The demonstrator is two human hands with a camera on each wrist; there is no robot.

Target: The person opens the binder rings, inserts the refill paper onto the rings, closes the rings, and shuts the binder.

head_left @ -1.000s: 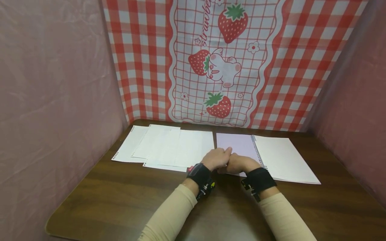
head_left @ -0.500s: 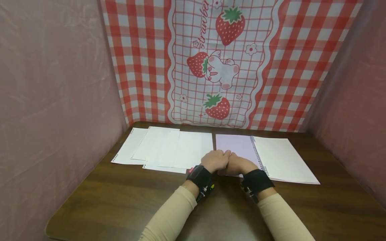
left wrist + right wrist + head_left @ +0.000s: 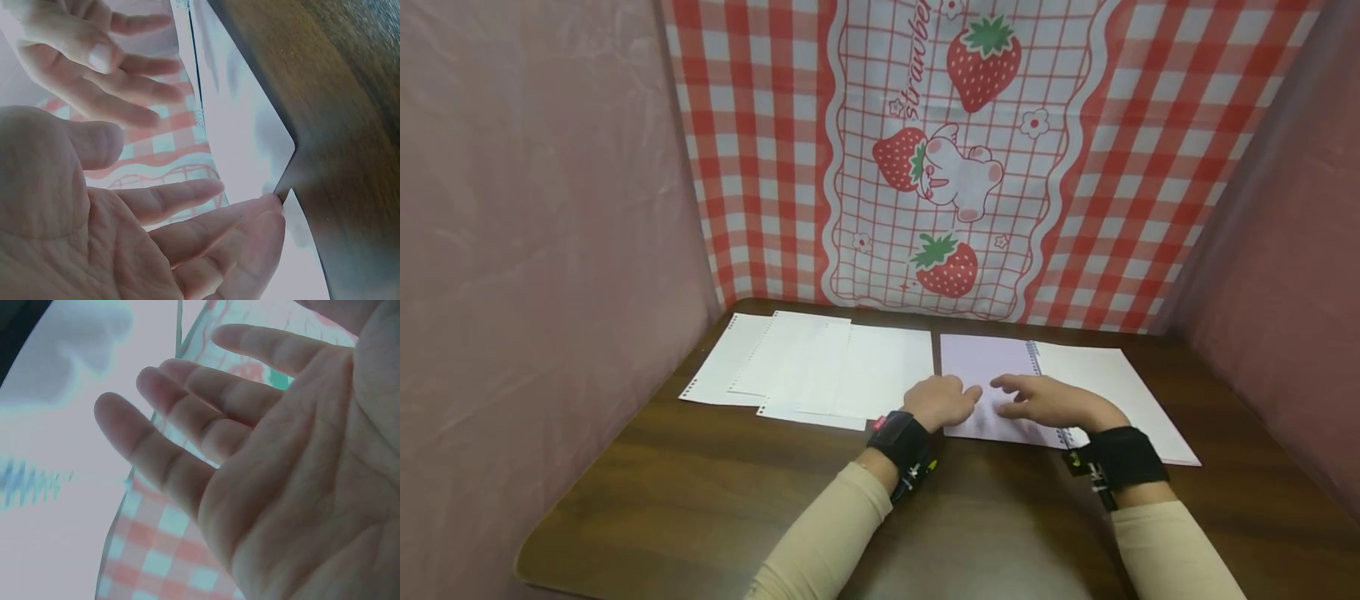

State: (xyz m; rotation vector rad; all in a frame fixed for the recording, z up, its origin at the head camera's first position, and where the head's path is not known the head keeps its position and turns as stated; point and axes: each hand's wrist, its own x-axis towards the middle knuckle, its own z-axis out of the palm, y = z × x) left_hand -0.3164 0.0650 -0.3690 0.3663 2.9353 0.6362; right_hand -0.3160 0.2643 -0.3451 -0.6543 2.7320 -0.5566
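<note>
A spiral notebook lies open on the table, with a lilac left side (image 3: 973, 358) and a white right page (image 3: 1112, 392). Its wire coil (image 3: 1034, 360) runs between the two. My left hand (image 3: 942, 402) is at the lilac side's left edge, fingers extended and holding nothing. In the left wrist view, its fingertips (image 3: 270, 203) overlap the gap between the notebook and a white sheet (image 3: 299, 250). Over the lilac side, my right hand (image 3: 1051, 402) has its fingers spread and relaxed. The right wrist view shows a bare palm (image 3: 281, 469).
Several loose white sheets (image 3: 805, 367) with punched holes overlap left of the notebook. They lie on a brown wooden table (image 3: 700, 500). A red checked strawberry cloth (image 3: 760, 167) hangs behind, and pink curtains (image 3: 535, 250) close off both sides.
My hands were together at the lilac side's near left part. The right hand has moved right, away from the left, and its fingers have spread. My left hand stays about where it was.
</note>
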